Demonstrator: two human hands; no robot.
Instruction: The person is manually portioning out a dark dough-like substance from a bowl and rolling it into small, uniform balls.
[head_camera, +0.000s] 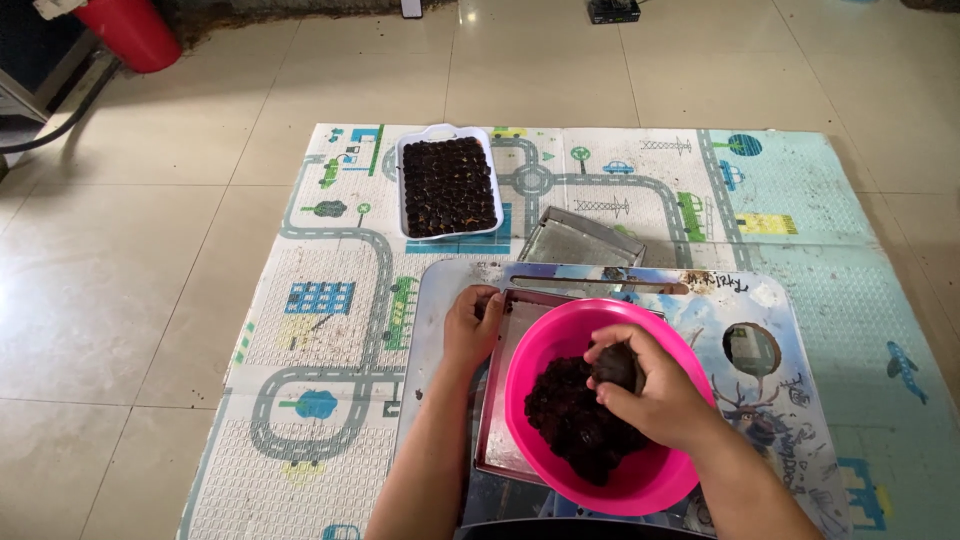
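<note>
A bright pink bowl (560, 335) holding a dark, lumpy mass (570, 415) stands on a metal tray (498, 400) on a low board with pictures (780, 340). My right hand (655, 390) is inside the bowl, its fingers closed around a dark lump (615, 368). At the tray's upper left corner, my left hand (470, 325) grips the tray's rim.
A white rectangular tray (447, 132) filled with rows of small dark balls (448, 187) lies further back on the road-pattern play mat (320, 300). A second metal tray (580, 240) leans behind the board. A red cylinder (130, 30) stands at the far left on the tiled floor.
</note>
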